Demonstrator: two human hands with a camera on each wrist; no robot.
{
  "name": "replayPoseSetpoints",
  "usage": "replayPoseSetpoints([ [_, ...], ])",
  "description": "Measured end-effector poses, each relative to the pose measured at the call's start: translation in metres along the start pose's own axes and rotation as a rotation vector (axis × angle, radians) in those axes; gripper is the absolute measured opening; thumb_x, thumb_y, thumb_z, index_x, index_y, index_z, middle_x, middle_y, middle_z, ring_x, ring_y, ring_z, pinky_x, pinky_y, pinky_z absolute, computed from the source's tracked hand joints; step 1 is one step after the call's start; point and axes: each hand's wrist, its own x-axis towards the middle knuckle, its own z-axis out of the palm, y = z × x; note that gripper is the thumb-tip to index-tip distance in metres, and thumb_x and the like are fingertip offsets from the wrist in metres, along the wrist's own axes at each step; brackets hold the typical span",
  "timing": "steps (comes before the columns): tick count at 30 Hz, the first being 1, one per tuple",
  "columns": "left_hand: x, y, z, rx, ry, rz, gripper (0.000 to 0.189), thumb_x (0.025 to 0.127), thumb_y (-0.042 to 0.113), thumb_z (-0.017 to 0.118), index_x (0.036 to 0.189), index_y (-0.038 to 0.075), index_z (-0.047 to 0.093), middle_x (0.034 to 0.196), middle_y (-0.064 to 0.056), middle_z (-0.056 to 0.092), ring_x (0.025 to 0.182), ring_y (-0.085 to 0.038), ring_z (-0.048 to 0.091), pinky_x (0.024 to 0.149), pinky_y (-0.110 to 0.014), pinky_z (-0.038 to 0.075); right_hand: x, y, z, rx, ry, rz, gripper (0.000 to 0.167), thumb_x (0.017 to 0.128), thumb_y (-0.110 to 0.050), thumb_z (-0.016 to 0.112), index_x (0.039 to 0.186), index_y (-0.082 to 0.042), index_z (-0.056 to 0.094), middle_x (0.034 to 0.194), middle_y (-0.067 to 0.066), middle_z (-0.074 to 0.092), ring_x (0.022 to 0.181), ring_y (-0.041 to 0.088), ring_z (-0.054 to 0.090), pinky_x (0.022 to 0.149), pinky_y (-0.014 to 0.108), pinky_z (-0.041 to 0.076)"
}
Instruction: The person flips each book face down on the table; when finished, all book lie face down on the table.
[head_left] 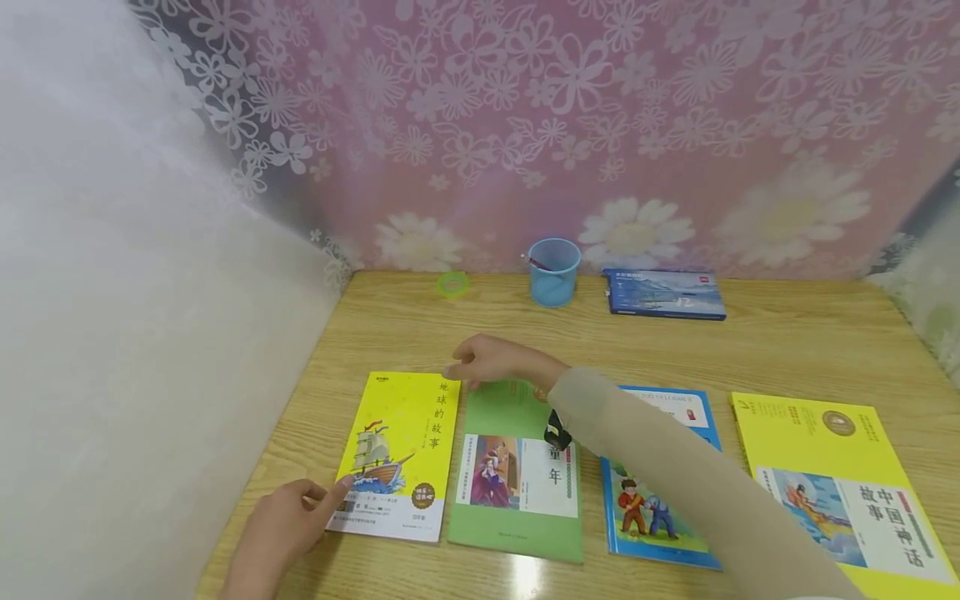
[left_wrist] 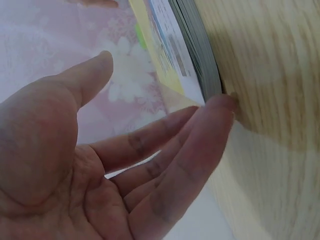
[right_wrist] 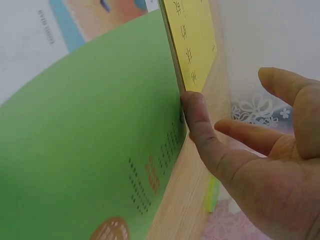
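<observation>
A yellow book with a sailing ship on its cover lies flat at the left of the row. At its lower left corner is my left hand; in the left wrist view the fingertips touch the book's page edge while the thumb stands apart. My right hand reaches across to the top right corner of the same book. There, in the right wrist view, one finger rests against the book's side, beside the green book. The right forearm partly covers the green book and a blue book.
Another yellow book lies at the far right. Along the back stand a light blue cup with a pen-like item inside, a flat blue box and a small green ring-shaped item. Walls or curtains border the wooden table.
</observation>
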Motion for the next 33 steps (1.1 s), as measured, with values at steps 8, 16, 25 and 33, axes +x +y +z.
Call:
replayPoseSetpoints([
  [8,-0.002,0.005,0.002,-0.051,-0.041,-0.037,0.077,0.089,0.071,0.069,0.118,0.000,0.071,0.092,-0.007,0.078,0.069,-0.014,0.067,0.061,-0.031,0.050,0.009,-0.004,0.010,-0.052,0.005,0.027,0.039,0.103,-0.040,0.066,0.077,-0.013,0.055,0.072,0.006,0.060,0.073,0.024,0.062,0.063,0.026,0.040],
  [16,0.000,0.006,-0.002,-0.029,-0.059,-0.028,0.069,0.079,0.057,0.087,0.113,0.001,0.067,0.096,-0.009,0.073,0.081,-0.022,0.062,0.066,-0.033,0.051,0.015,-0.017,0.013,-0.120,-0.015,0.058,0.059,0.101,-0.034,0.071,0.052,-0.019,0.042,0.053,-0.003,0.045,0.048,0.010,0.031,0.050,0.024,0.027],
  [25,0.007,-0.002,0.001,-0.019,-0.086,-0.009,0.073,0.077,0.059,0.088,0.110,-0.002,0.064,0.096,-0.011,0.070,0.083,-0.025,0.060,0.070,-0.037,0.052,0.018,-0.022,0.018,-0.164,-0.012,0.105,0.051,0.098,-0.031,0.075,0.058,-0.017,0.047,0.055,-0.004,0.042,0.050,0.010,0.029,0.050,0.024,0.026],
  [33,0.012,-0.012,0.000,-0.117,-0.099,0.030,0.058,0.082,0.048,0.088,0.109,0.001,0.066,0.096,-0.007,0.067,0.087,-0.022,0.059,0.072,-0.032,0.049,0.020,-0.018,0.017,-0.154,-0.022,0.106,0.046,0.098,-0.028,0.075,0.061,-0.016,0.050,0.059,-0.002,0.049,0.052,0.011,0.032,0.053,0.024,0.027],
])
